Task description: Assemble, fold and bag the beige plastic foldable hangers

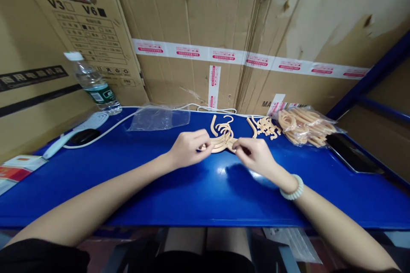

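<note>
A small bunch of beige plastic hooks (221,135) lies on the blue table (198,187), between my two hands. My left hand (188,148) has its fingers closed in a pinch on the left end of the bunch. From the other side, my right hand (254,155) pinches the right end; a pale bead bracelet (292,187) is on that wrist. Both hands rest low on the tabletop. How many hooks each hand grips is hidden by the fingers.
More loose hooks (267,126) lie behind, beside a clear bag full of hooks (306,126). An empty clear bag (158,118), a water bottle (92,83), a white cable (96,136), a black phone (350,153) and cardboard boxes (205,30) surround the table.
</note>
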`<state>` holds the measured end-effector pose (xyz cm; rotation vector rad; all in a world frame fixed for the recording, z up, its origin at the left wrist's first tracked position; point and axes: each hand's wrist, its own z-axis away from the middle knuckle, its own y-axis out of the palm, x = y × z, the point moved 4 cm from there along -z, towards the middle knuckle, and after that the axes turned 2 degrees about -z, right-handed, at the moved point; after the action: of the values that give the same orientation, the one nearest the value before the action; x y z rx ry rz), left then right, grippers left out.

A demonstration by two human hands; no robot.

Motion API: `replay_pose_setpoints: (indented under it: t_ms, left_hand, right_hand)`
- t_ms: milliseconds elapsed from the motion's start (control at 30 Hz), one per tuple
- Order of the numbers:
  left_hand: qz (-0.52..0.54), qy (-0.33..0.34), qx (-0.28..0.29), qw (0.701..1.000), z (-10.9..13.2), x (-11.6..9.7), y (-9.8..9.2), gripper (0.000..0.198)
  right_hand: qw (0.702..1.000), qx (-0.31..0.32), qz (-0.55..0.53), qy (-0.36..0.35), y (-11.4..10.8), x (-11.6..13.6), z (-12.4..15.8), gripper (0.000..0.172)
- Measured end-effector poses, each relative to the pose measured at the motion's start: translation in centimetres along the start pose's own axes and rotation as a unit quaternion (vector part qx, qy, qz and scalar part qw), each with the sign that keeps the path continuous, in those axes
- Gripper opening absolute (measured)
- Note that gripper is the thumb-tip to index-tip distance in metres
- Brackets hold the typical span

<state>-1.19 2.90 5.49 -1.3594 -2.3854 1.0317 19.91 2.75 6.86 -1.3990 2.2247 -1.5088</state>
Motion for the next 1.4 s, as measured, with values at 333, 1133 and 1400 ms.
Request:
replay_pose_setpoints:
  t_ms: [333, 1133, 1400]
  left_hand:
    - [0.026, -0.064, 0.250, 0.966, -4.4, 7.9, 2.1, 0.019]
    - [0.118, -0.121, 0.147, 0.975, -3.6, 9.3, 3.5, 0.011]
    - [0.250, -0.142, 0.003, 0.958, -1.1, 2.0, -0.1, 0.019]
  right_hand:
    - [0.944, 0.100, 0.286, 0.131, -1.6, -7.1, -9.2, 0.030]
    - [0.977, -0.014, 0.199, 0.080, -2.1, -8.6, -6.8, 0.026]
    - [0.933, -0.174, -0.281, 0.145, -2.0, -2.8, -2.3, 0.035]
